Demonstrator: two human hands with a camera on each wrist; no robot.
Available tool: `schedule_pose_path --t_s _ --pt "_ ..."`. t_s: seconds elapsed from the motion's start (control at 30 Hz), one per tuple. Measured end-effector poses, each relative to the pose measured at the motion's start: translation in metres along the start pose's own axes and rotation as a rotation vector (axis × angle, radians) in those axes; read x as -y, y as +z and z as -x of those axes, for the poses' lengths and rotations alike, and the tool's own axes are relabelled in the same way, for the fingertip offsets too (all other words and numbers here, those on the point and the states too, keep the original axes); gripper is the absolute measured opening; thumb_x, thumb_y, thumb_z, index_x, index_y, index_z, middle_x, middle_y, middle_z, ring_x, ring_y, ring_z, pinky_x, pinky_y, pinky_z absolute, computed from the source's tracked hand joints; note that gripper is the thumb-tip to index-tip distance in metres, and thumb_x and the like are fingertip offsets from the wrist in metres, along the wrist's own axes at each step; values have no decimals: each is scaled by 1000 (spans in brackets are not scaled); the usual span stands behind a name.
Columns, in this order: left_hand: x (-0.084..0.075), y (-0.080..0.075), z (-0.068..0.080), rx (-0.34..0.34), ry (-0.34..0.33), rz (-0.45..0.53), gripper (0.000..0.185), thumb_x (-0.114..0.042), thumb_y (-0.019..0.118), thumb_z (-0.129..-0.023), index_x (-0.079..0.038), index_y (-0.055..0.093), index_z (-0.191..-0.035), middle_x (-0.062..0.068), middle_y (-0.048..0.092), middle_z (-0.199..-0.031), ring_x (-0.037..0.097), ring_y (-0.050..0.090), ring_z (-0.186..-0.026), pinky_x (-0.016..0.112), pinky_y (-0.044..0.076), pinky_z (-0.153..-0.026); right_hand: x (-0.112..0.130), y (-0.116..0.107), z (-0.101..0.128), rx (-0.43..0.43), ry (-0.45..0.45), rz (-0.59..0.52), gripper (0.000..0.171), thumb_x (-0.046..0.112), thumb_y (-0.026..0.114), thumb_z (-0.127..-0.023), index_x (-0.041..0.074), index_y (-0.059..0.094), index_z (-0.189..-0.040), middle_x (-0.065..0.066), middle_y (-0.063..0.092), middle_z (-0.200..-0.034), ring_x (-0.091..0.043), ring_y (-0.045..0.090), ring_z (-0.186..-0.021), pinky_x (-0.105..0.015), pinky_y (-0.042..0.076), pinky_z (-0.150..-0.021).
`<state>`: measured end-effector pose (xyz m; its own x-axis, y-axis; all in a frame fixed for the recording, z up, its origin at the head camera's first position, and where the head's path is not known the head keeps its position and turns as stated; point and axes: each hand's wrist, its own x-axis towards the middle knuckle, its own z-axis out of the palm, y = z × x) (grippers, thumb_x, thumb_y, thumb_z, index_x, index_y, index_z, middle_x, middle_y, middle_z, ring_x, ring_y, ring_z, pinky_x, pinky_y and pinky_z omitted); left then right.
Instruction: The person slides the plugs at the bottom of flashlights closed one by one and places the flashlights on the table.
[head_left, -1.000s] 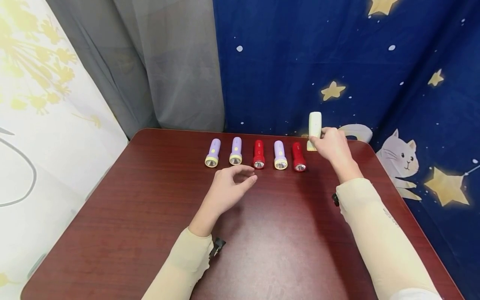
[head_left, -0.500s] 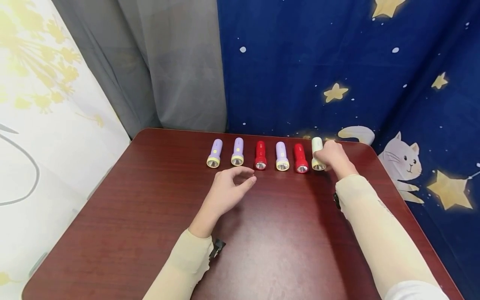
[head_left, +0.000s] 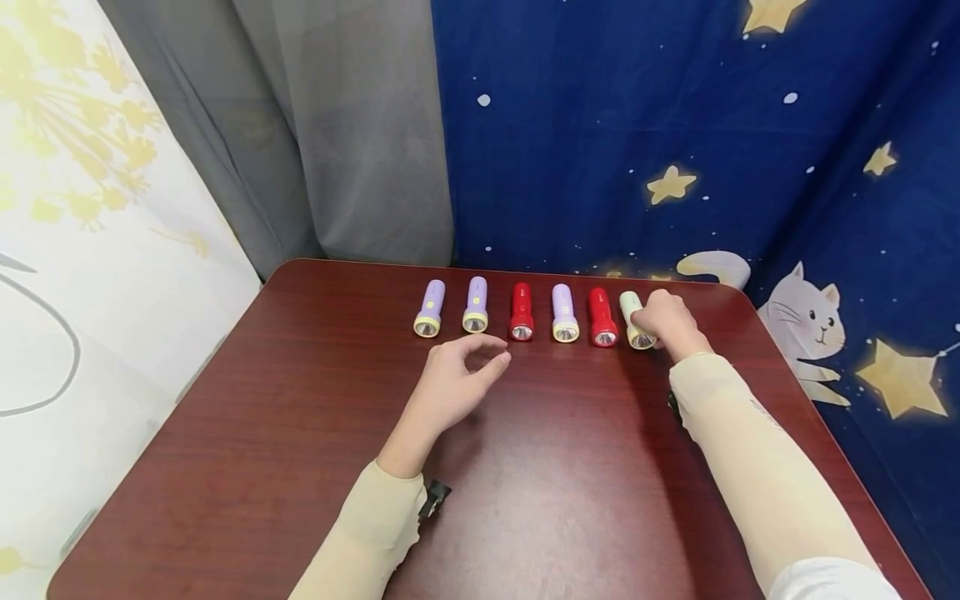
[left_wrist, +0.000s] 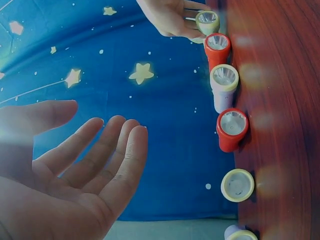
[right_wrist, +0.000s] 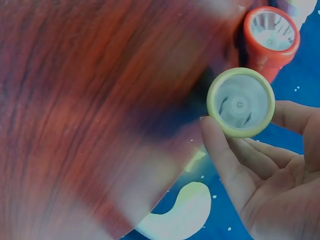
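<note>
Six torches lie in a row near the far edge of the tabletop (head_left: 300, 433), lenses toward the person. Taking the green torch (head_left: 628, 313) as landmark, the order from the left runs: a purple torch (head_left: 429, 307) farthest from it, a second purple torch (head_left: 475, 304), a red torch (head_left: 521, 311), a third purple torch (head_left: 563, 312), then a second red torch (head_left: 602, 317) just beside the green one on its left. The green torch itself closes the row at the right end, lying on the tabletop slightly askew

The left hand (head_left: 453, 379) hovers over the tabletop well left of the green torch and nearer the person, just in front of the red torch in the middle of the row; its fingers (left_wrist: 107, 150) are loosely curved and hold nothing

The right hand (head_left: 667, 321) is at the green torch, covering its right side; its fingers (right_wrist: 225, 160) curl round the lens end (right_wrist: 241, 102), gripping it

Behind the row hang a grey curtain (head_left: 337, 125) and a blue star-and-cat cloth (head_left: 600, 125)
</note>
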<state>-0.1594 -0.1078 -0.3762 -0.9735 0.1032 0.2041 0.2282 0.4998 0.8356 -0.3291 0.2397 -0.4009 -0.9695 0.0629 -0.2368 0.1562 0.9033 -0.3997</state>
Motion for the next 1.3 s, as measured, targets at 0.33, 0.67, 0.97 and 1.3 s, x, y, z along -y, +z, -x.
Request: schedule_pose_path --t_s 0.33,0.67,0.97,1.3 --pt "0 -3 -4 -30 -11 -45 28 -32 66 -105 -14 78 -123 4 80 -116 20 70 -100 43 57 -94 -6 7 -2 20 10 -25 39 21 49 -101 -14 59 -117 -29 61 -105 -30 72 -78 -37 65 -66" --pt "5 -5 -5 -26 -31 -59 28 -32 66 -105 -15 77 -123 4 79 -118 21 69 -101 42 57 -94 -9 14 -3 12 28 -42 45 25 50 -106 -16 57 -124 -30 61 -109 -32 73 -84 -36 66 -71" --pt "22 -11 -15 -75 8 -208 32 -31 65 -105 -11 75 -128 8 79 -122 24 69 -90 44 59 -90 -6 11 -3 19 17 -15 51 35 53 -108 -13 61 -119 -26 65 -102 -30 75 -78 -30 59 -62" --pt "52 -23 -32 -191 94 -567 29 -24 67 -104 -2 74 -121 19 73 -128 40 61 -127 54 59 -102 -5 23 -7 -58 -100 20 62 48 47 -108 -8 61 -129 -32 64 -123 -45 62 -110 -57 55 -99"
